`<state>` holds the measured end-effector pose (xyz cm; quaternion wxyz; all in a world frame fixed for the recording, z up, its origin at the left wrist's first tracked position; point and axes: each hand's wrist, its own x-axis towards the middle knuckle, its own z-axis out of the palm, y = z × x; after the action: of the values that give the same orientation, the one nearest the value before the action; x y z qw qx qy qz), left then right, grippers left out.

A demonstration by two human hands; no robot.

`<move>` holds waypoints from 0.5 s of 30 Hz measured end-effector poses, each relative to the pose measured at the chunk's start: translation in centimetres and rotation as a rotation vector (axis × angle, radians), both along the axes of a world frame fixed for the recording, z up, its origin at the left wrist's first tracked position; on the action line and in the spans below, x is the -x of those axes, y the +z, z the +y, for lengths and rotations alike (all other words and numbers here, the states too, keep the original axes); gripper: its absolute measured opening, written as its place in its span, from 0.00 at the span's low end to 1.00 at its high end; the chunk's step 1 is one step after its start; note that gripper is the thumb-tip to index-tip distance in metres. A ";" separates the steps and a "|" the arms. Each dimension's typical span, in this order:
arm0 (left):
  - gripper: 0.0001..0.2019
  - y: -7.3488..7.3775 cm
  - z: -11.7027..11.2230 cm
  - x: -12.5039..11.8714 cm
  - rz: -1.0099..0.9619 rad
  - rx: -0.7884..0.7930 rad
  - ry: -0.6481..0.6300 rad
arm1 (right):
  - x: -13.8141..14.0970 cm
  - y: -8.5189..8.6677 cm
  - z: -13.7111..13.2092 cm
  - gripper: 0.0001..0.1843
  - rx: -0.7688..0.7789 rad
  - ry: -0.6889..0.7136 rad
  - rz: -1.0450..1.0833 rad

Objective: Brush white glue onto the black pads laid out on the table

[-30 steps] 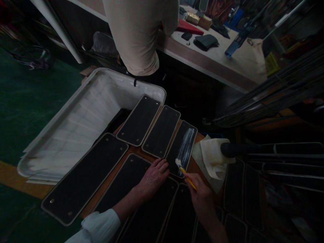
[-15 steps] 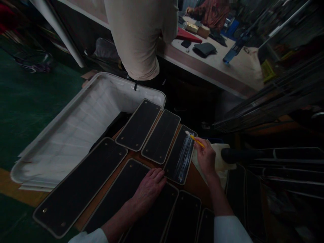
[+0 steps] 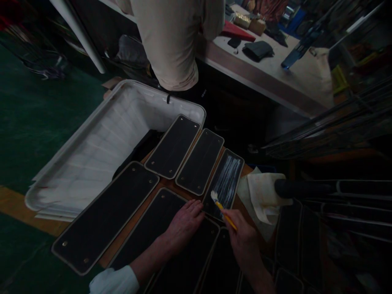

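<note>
My right hand (image 3: pixel 243 239) grips a yellow-handled brush (image 3: pixel 225 214) whose pale bristles touch the lower left part of a black rectangular panel (image 3: pixel 225 173). White streaks run lengthwise over that panel. Fingers stretched out, my left hand (image 3: pixel 185 224) lies flat across the dark panels beside it, its fingertips near the streaked panel's lower left corner. Several similar black panels with pale edges and small metal studs lie around, among them a long panel (image 3: pixel 105 220), a shorter panel (image 3: pixel 199 161) and another short panel (image 3: pixel 173 146). They rest on a brown board (image 3: pixel 107 256).
A large white plastic tub (image 3: pixel 76 143) stands at the left, with dark material inside. Beyond it, a person in beige trousers (image 3: pixel 171 45) stands by a worktable (image 3: pixel 294 75). At the right are a whitish cloth (image 3: pixel 265 192) and a dark metal rack (image 3: pixel 321 126).
My right hand has drawn the brush from the panel's top end down to its lower left, and the white streaks now cover more width. My left hand stays flat in place.
</note>
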<state>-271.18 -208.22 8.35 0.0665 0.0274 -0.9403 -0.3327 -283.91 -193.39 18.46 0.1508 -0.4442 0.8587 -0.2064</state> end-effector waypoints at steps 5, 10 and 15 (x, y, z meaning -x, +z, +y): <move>0.14 -0.5 0.0 -0.2 -0.001 -0.026 -0.018 | -1.3 1.9 1.1 0.11 -0.003 -0.013 -0.113; 0.14 -0.5 -0.1 -0.4 -0.025 -0.009 -0.025 | 5.3 0.7 -3.0 0.11 0.134 -0.114 0.064; 0.13 -0.4 -0.2 -0.4 -0.027 0.000 -0.022 | 6.2 -1.5 -4.3 0.12 0.149 -0.114 0.128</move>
<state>-270.75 -208.39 7.94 0.0504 0.0216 -0.9414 -0.3328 -290.10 -197.68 16.97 0.0504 -0.4169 0.8727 -0.2491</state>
